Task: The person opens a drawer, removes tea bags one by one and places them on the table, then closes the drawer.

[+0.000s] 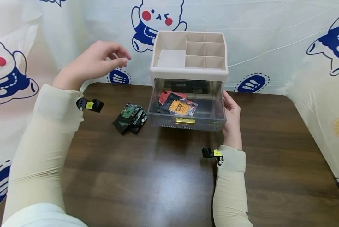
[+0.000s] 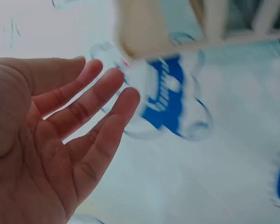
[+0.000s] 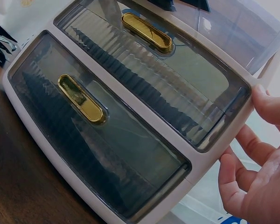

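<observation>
A white desktop organizer stands at the far side of the table, its clear top drawer pulled out. Inside the drawer lie a red packet and a dark packet with an orange label. My right hand rests against the organizer's right side; in the right wrist view the thumb touches near the front edge and the fingers lie along the side. My left hand is raised in the air left of the organizer, fingers loosely bent and nothing in it. Beside the drawer sits a pile of black-green packets.
Two lower drawers with gold handles are closed beneath the pulled-out one. Divided compartments form the organizer's top. Behind the dark wooden table hangs a printed curtain.
</observation>
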A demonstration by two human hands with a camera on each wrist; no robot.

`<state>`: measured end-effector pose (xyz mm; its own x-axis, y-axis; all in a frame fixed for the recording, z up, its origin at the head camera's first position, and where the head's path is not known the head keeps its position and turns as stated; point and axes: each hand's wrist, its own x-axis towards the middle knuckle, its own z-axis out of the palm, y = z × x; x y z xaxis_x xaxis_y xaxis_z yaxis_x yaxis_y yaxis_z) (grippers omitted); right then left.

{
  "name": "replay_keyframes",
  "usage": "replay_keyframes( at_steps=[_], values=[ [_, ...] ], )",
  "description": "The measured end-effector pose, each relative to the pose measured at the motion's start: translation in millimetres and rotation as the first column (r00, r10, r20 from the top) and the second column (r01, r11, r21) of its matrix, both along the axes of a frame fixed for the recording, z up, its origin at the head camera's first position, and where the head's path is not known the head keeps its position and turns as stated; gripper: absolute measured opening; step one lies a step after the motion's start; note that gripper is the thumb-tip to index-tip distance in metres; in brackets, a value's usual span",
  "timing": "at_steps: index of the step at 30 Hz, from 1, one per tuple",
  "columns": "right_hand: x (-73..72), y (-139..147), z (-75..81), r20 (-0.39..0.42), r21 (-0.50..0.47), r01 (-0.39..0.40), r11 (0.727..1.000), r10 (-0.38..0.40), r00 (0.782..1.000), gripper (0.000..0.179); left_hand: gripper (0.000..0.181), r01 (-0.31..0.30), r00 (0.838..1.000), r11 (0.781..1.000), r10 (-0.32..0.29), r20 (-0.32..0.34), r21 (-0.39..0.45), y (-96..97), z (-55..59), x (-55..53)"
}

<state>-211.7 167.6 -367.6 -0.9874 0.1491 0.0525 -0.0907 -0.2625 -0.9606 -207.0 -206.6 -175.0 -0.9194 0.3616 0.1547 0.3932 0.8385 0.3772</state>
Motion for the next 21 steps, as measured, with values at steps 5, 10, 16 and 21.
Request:
replay_keyframes(
  at_steps=[5, 10, 16, 21],
  values=[
    [-2.8, 2.0, 3.0, 0.031, 0.019, 0.012, 1.000, -0.013, 0.999, 0.044, 0.028, 0.141, 0.990, 0.982, -0.143, -0.008, -0.123, 46.3, 28.5, 8.4],
    [-2.5, 2.7, 2.0, 0.061, 0.027, 0.004, 1.000, -0.006, 0.998, 0.044, 0.025, 0.254, 0.967, 0.952, -0.249, 0.048, -0.173, 95.4, 44.8, 14.2],
    [1.2, 2.7, -1.6, 0.074, 0.042, -0.001, 0.999, -0.002, 0.997, 0.044, 0.021, 0.401, 0.916, 0.888, -0.386, 0.110, -0.224, 147.8, 45.2, 7.2],
    [0.6, 2.8, -2.4, 0.044, 0.036, -0.011, 0.999, 0.009, 0.999, 0.043, 0.022, 0.483, 0.874, 0.841, -0.449, 0.186, -0.242, 180.4, 38.4, 0.1]
  ],
)
